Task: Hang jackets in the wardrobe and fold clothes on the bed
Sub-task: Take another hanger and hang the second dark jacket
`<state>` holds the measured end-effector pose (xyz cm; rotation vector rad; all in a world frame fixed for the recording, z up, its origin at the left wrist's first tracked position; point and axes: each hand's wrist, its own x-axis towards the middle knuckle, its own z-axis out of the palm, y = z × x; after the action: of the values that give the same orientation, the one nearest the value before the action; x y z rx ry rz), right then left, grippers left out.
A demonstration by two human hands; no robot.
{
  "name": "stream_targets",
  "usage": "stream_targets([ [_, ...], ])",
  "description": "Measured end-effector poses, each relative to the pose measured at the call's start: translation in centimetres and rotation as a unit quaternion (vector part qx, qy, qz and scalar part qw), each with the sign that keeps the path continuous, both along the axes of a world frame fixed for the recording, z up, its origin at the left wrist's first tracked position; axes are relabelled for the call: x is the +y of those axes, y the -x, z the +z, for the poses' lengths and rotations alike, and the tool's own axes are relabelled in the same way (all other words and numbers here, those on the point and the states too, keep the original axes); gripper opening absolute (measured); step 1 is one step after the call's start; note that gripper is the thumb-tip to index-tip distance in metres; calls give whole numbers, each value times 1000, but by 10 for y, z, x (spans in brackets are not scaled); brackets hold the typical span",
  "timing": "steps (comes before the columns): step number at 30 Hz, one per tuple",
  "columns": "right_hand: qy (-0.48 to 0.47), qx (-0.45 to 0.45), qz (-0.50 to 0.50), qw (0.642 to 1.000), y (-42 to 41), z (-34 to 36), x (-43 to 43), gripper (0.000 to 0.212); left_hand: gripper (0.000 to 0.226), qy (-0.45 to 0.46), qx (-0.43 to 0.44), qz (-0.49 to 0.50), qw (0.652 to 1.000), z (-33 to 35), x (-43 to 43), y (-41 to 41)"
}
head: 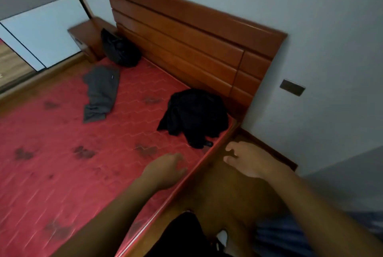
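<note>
Three garments lie on the bare red mattress of the bed (62, 153). Nearest the hands, a crumpled black garment (194, 116) sits heaped at the foot of the headboard (186, 35), by its right end, with one fold trailing toward the mattress edge. It looks soft, limp and light, and will likely sag and unfold when lifted. A collar or shoulder seam would be the best hold, but none can be picked out in the heap, so a bunched pinch at the top of the pile seems the surest start. The left hand (167, 167) hovers over the mattress edge, farther from the headboard, fingers loosely curled and holding nothing. The right hand (248, 159) hangs just off the bed's side, fingers relaxed, also empty. A grey garment (101, 93) lies flatter, out from the headboard's left half. A puffy black jacket (121, 50) slumps against the headboard's left end, beside a wooden nightstand (87, 35). Past that end stands the wardrobe (31, 18).
</note>
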<state>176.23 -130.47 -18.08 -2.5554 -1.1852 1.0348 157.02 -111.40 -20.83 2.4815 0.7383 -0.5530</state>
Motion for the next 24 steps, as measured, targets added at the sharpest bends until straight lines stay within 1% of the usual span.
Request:
stream_targets([
  [3,8,9,16,1000,-40,-8,21,50,46,-2,3,13,1000,-14,20,-30],
  [6,25,-5,43,999,-80,-20,52,45,48,-8,-3,24,1000,-29,45,-62],
  [8,42,-17,69,997,-106,-27,76,47,49,-8,-7,39,999,-38,64,-84],
  [11,59,-16,81,995,-144,-33,111,50,49,9,2,58,998,-47,91,-117],
  [16,37,-43,84,995,-204,-42,155,50,55,22,5,86,996,-56,133,-175],
  [20,42,-19,110,993,-248,-55,192,52,54,27,-1,118,993,-61,161,-217],
  [24,65,10,150,987,-297,-77,234,53,50,37,-14,162,986,-82,182,-257],
])
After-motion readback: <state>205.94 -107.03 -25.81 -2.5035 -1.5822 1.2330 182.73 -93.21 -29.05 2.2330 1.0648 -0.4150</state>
